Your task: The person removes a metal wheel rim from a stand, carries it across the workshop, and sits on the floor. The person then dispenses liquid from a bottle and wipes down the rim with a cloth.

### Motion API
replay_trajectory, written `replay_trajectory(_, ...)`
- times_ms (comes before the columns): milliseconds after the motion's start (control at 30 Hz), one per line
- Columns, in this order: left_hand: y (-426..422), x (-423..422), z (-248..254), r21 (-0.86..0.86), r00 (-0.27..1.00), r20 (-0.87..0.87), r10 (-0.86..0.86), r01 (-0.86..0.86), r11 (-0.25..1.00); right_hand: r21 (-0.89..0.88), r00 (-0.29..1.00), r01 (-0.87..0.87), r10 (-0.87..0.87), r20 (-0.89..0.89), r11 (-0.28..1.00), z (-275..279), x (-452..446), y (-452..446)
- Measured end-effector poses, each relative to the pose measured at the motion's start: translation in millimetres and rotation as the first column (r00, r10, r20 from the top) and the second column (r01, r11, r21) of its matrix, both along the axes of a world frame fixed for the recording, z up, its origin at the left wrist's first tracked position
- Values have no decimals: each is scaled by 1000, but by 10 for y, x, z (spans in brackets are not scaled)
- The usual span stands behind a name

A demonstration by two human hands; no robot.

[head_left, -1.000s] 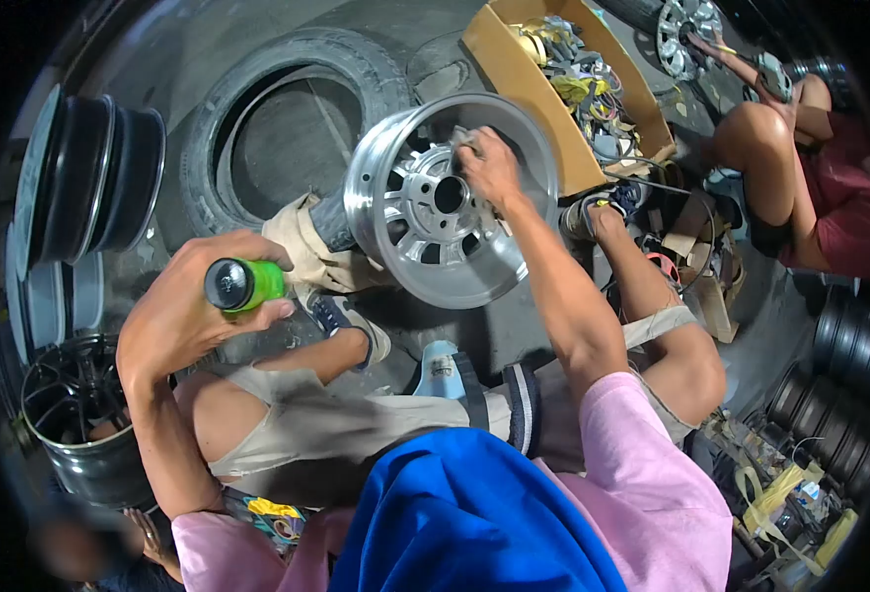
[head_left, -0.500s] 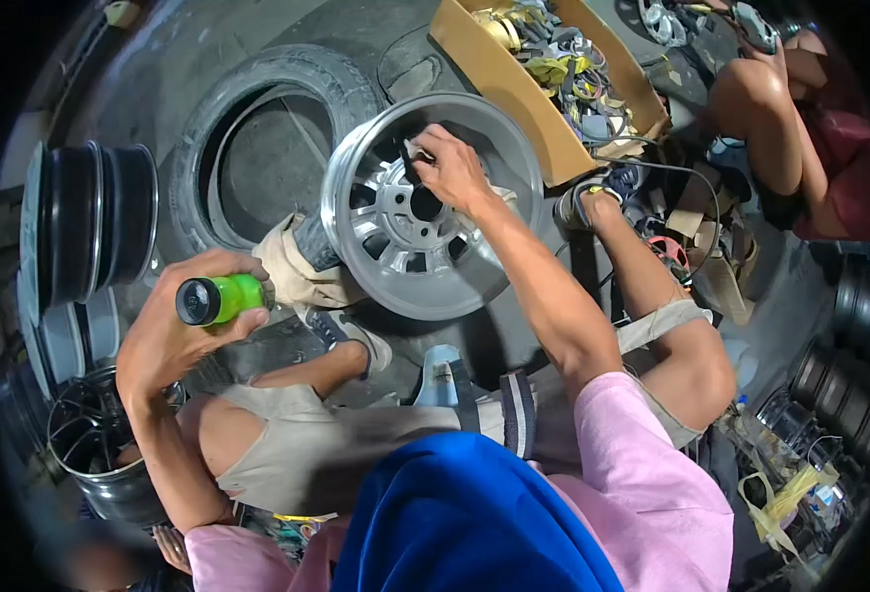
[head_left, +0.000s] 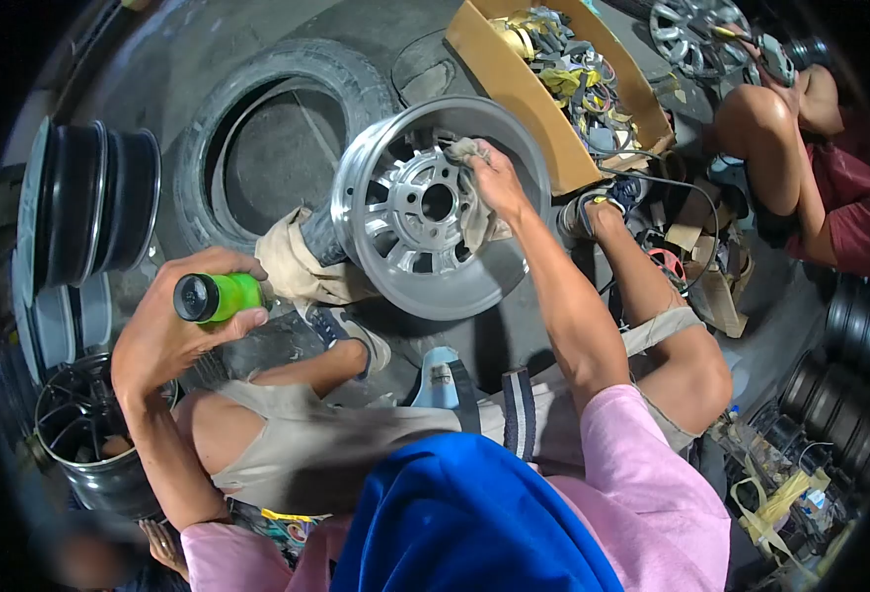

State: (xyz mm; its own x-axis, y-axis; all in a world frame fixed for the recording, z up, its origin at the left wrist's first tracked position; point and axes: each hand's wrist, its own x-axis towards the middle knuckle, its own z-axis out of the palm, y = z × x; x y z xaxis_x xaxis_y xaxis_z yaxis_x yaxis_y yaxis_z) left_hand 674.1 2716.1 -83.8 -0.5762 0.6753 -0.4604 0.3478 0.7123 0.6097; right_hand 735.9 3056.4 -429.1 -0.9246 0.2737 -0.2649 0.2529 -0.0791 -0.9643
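Note:
A silver wheel rim [head_left: 356,207] stands tilted in front of me, its spoked inner side facing me. My right hand [head_left: 495,180] is closed on a grey cloth [head_left: 476,212] inside the rim, by the spokes right of the hub; part of the cloth hangs down below my fingers. At the left, my left hand [head_left: 183,326] is wrapped round a bright green bottle [head_left: 232,297] with a black cap, held apart from the rim. Beige cloth [head_left: 302,261] lies against the rim's lower left side.
A tyre [head_left: 198,168] lies behind the rim. A cardboard box [head_left: 538,128] of odds and ends is at the upper right. Dark rims [head_left: 124,202] stand at the left, beside a black spoked rim [head_left: 109,483]. Another person [head_left: 765,128] sits at the right, holding a tool near another wheel.
Over the last half second my right hand has moved right across the spokes, and more of the cloth shows. My left hand still holds the bottle. The view has shifted slightly.

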Motion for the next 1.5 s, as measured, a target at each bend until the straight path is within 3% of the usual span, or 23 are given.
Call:
replay_trajectory(67,-6,3,14,-2,1000,-14,-10,10,1000,34,999,-29,28,22,999,-103,-53,29)
replay_trajectory(233,-2,8,12,15,999,-39,-36,37,999,369,993,-114,101,57,922,398,-170,-189)
replay_trajectory(300,-23,20,2,51,1000,-12,-27,27,998,350,993,-120,113,39,929,280,-134,-78)
replay_trajectory(367,-17,23,43,24,1000,14,-9,9,1000,150,995,-100,100,12,984,-37,-105,44)
replay_trajectory(433,-36,31,45,-5,999,39,5,-4,1000,106,996,-90,91,-4,990,62,-113,-36)
replay_trajectory(500,-63,37,8,35,1000,-26,-8,9,999,318,1000,-15,17,-4,948,273,-131,-192)
replay_trajectory(533,-51,44,7,37,1000,-27,-10,11,999,373,995,-87,66,69,924,196,-199,-193)
replay_trajectory(667,-66,59,52,52,1000,15,10,-11,999,338,994,-29,63,-91,941,-3,-107,-43)
replay_trajectory(767,-129,44,31,47,999,32,14,-16,999,316,999,-23,32,-23,948,-55,-78,5)
replay_trajectory(800,-127,35,19,46,1000,1,-15,15,999,434,995,84,-52,-85,897,32,-76,-99)
replay_trajectory(833,-104,30,16,47,1000,2,-20,20,999,363,1000,-20,20,2,931,254,-92,-147)
replay_trajectory(967,-90,32,14,64,1000,7,-2,1,998,494,997,-33,64,-45,869,244,-155,-193)
replay_trajectory(1100,-136,35,45,47,999,32,-2,0,999,356,998,-34,51,-38,934,85,-120,-85)
replay_trajectory(1167,-128,38,43,36,999,46,11,-13,999,448,999,24,-5,-45,894,63,-156,-202)
replay_trajectory(1233,-126,37,35,24,999,47,23,-24,999,494,996,-91,76,49,865,283,-188,-307)
replay_trajectory(1300,-153,29,14,76,1000,-5,0,1,997,502,986,49,38,-162,864,-6,-189,-255)
replay_trajectory(1333,-171,28,24,79,1000,-13,3,-2,997,504,984,50,42,-170,862,45,-175,-186)
replay_trajectory(1400,-207,51,20,69,999,33,23,-25,997,425,1000,-15,7,19,905,145,-8,-96)
replay_trajectory(1433,-219,48,34,72,999,34,22,-25,997,427,1000,-15,7,20,904,187,28,-126)
replay_trajectory(1500,-223,48,57,23,1000,10,-6,5,1000,597,987,-2,96,-126,802,232,145,-224)
